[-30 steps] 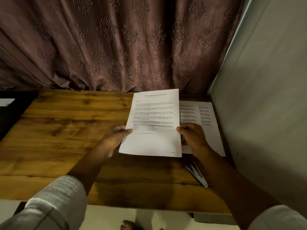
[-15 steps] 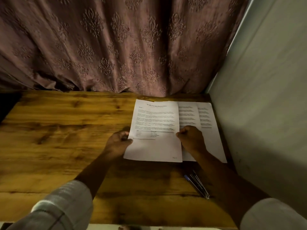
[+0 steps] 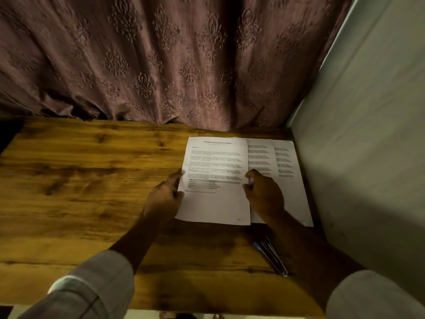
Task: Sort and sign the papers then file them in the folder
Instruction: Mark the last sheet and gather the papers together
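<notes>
the left hand and right hand each pinch a side edge of the top sheet, which lies on the table overlapping the other sheets, so i'd lay it flat and square, then reach for the pen.

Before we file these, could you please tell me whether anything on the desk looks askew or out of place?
Nothing looks damaged. The top sheet, gripped by left hand and right hand, lies offset left of two sheets beneath: fanned, not squared.
</notes>
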